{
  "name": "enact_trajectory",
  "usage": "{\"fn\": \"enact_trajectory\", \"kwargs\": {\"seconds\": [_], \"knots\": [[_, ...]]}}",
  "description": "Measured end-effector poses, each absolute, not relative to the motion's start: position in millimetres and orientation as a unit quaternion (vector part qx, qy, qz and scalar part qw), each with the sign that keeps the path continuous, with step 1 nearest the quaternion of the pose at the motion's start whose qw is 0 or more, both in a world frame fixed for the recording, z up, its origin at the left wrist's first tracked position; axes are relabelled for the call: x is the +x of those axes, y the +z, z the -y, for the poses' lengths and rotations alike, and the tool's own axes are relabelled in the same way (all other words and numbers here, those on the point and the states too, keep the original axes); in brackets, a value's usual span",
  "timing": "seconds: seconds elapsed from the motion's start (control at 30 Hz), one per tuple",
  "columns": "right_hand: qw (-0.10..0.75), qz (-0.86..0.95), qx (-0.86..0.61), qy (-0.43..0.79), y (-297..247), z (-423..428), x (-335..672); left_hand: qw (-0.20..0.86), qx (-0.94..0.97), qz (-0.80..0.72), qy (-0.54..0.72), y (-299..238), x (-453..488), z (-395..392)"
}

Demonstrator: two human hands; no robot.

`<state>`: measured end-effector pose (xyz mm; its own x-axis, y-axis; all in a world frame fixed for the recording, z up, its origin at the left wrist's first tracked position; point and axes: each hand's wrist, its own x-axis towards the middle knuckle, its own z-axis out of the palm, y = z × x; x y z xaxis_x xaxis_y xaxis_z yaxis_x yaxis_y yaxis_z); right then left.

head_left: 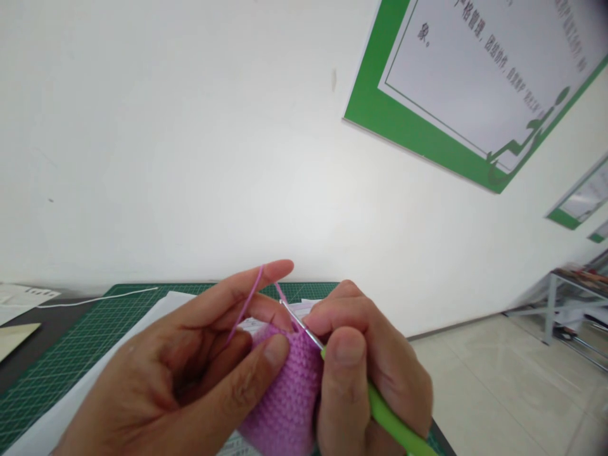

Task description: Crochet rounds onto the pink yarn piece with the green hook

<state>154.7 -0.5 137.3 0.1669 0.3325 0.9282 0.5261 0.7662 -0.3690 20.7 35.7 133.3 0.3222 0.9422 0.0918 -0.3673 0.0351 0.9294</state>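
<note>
My left hand (204, 354) pinches the top edge of a purple crocheted piece (285, 399) between thumb and fingers. Over its raised index finger runs a strand of purple yarn (246, 304), which leads down to the hook. My right hand (370, 361) is closed around a crochet hook (387, 411) with a green handle and a thin metal shaft. The hook's tip lies at the upper edge of the crocheted piece, by the yarn. Part of the piece is hidden behind my fingers.
A green cutting mat (42, 392) covers the dark table, with white paper sheets (109, 361) on it. At the left lie a white cord (99, 297) and more papers. Behind stands a white wall with a green-framed poster (403, 130). A metal-legged table (548, 310) stands at far right.
</note>
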Motion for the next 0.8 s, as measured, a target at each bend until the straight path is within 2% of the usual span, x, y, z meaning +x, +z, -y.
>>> {"fn": "enact_trajectory", "kwargs": {"seconds": [0.17, 0.4, 0.63, 0.77, 0.8], "knots": [[0.665, 0.644, -0.378, 0.021, 152, 11, 160, 0.7, 0.461, -0.268, 0.474, 140, 23, -39], [0.601, 0.692, -0.394, -0.066, 152, 18, 169, 0.723, 0.468, -0.247, 0.444, 127, 13, -37], [0.601, 0.691, -0.397, -0.056, 154, 20, 168, 0.765, 0.468, -0.214, 0.386, 128, 14, -35], [0.649, 0.643, -0.406, -0.023, 158, 21, 167, 0.788, 0.467, -0.176, 0.361, 134, 16, -36], [0.623, 0.676, -0.392, -0.002, 159, 22, 169, 0.791, 0.463, -0.176, 0.36, 135, 16, -36]]}}
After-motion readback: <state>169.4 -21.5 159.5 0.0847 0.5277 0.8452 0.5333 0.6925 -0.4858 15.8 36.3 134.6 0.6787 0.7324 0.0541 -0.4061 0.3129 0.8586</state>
